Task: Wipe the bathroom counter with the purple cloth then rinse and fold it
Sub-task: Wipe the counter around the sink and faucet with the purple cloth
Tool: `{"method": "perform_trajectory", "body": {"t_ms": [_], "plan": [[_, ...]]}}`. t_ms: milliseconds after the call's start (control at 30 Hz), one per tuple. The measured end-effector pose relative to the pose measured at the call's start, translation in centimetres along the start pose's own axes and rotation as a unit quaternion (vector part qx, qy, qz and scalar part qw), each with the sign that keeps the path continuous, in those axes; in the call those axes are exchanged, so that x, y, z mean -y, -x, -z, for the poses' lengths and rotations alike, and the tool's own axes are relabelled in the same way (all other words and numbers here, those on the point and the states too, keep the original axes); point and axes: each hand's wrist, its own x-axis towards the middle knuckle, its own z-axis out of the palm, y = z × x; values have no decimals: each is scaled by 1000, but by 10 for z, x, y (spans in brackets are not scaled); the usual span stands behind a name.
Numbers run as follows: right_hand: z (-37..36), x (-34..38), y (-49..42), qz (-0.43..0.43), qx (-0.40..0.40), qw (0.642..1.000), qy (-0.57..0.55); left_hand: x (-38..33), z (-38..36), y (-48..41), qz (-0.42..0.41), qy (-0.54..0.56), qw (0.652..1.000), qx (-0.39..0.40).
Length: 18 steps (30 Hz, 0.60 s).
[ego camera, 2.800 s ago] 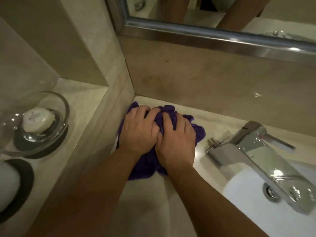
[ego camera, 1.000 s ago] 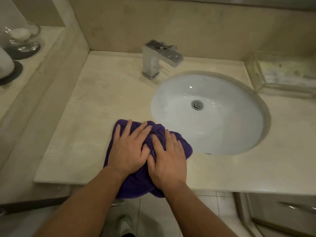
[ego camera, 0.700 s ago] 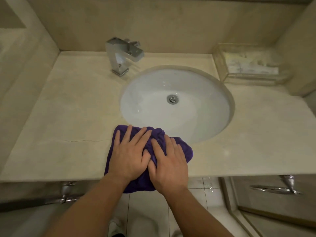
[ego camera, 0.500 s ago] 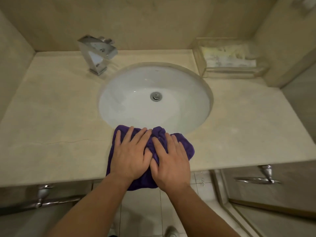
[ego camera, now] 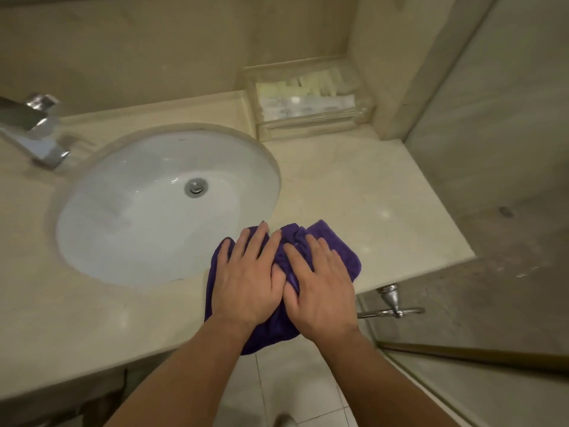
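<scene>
Purple cloth (ego camera: 335, 241) spread at the front edge of the surface (ego camera: 354, 186) — both hands on it.
It lies bunched just right of the sink (ego camera: 123, 241), its near part hanging over the edge; left hand (ego camera: 246, 282) and right hand (ego camera: 323, 288) press it side by side, fingers straight — each grip released, flat.

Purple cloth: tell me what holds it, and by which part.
Nothing grips it. The left hand and right hand press flat, fingers straight, on top of the bunched purple cloth at the counter front edge.
</scene>
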Motion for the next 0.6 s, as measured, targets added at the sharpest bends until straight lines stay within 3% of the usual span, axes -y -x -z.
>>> {"method": "perform_trajectory", "body": {"t_ms": [600], "plan": [[50, -163, -30, -142, -31, 989, 10, -163, -28, -112, -148, -11, 989, 28]]}}
